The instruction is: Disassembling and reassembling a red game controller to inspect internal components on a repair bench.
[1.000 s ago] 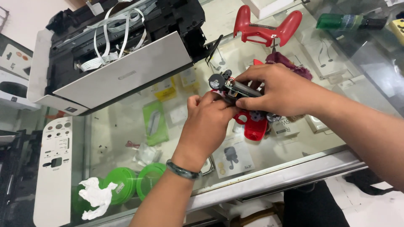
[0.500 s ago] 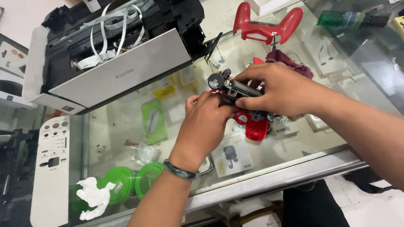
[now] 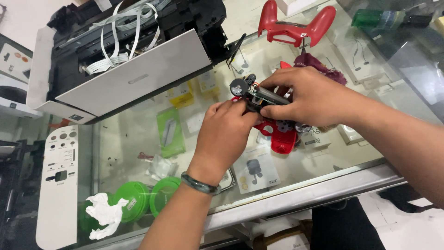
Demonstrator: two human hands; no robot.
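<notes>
Both hands gripped a dark controller circuit board (image 3: 259, 95) just above the red controller shell (image 3: 282, 136) lying on the glass counter (image 3: 323, 185). The left hand (image 3: 226, 132) pinched its near edge, and the right hand (image 3: 310, 99) clasped its far end. Beyond the red shell lay a second red shell piece (image 3: 293, 25), and an opened printer (image 3: 125, 51) stood well to its left.

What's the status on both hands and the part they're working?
Left hand and right hand both gripping controller circuit board. Held above red controller shell on glass counter. Nothing obstructing.
</notes>
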